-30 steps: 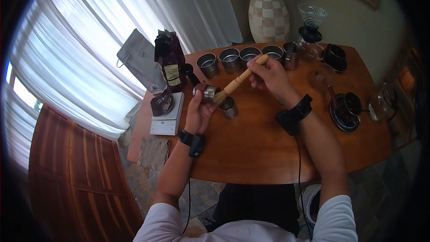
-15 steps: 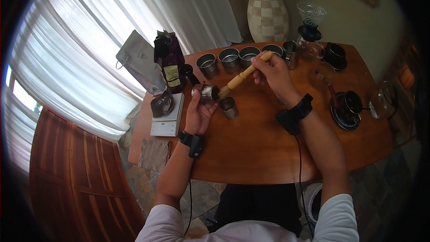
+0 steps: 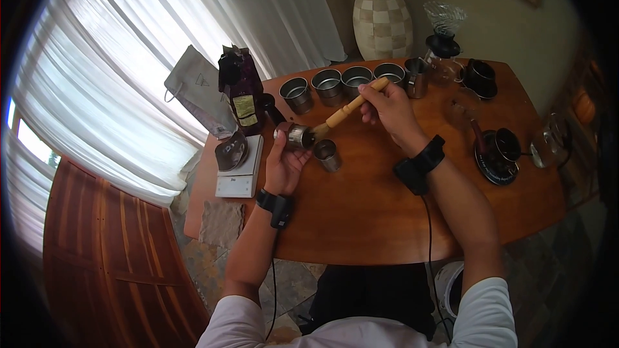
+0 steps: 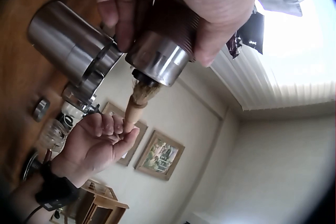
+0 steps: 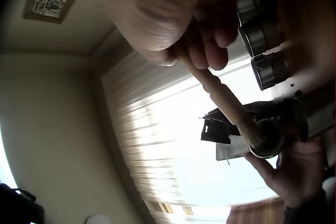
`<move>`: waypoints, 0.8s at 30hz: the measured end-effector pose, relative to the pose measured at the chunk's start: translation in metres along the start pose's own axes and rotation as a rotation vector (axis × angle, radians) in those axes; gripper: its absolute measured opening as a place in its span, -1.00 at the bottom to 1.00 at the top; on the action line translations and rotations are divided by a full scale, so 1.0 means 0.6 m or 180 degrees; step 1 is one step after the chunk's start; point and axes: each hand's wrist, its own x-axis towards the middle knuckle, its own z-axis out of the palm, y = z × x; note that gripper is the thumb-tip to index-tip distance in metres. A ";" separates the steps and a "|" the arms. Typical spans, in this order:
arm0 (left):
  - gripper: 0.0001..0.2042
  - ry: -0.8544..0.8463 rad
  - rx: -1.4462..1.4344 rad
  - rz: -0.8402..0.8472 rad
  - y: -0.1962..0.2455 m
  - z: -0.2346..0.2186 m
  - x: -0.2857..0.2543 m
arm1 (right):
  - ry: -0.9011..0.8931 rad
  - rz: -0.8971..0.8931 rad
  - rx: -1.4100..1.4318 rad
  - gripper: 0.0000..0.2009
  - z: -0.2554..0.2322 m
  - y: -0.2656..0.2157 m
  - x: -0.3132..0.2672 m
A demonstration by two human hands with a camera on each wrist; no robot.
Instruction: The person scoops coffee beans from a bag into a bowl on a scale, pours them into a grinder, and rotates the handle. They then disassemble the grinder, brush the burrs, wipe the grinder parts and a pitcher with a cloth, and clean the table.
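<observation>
My left hand (image 3: 284, 169) grips a hand coffee grinder (image 3: 296, 136), a metal cylinder with a brown band, tipped on its side with its bottom end toward the right. The black crank (image 3: 275, 109) sticks out at its far end. In my right hand (image 3: 391, 113) is a brush with a turned wooden handle (image 3: 348, 111), pinched near the handle's end by thumb and fingers. Its pale bristles (image 4: 144, 92) meet the dark centre of the grinder's end in the left wrist view. A small metal cup (image 3: 328, 156) stands upright on the table just below the grinder.
Several metal tins (image 3: 329, 85) line the table's far side, beside a metal pitcher (image 3: 416, 77) and a glass dripper (image 3: 443, 38). On the left are a white scale (image 3: 237, 180), a dark purple bag (image 3: 242, 90) and a grey bag (image 3: 200, 90). A black pan-like vessel (image 3: 507, 146) stands right.
The brush tip has shifted slightly right and up from the grinder's near edge to its end face. The grinder has turned a little, its end now facing the brush.
</observation>
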 end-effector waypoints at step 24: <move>-0.66 0.0062 -0.0193 0.0057 -0.003 -0.015 0.004 | -0.0408 -0.0806 -0.0284 -0.87 0.044 -0.047 -0.038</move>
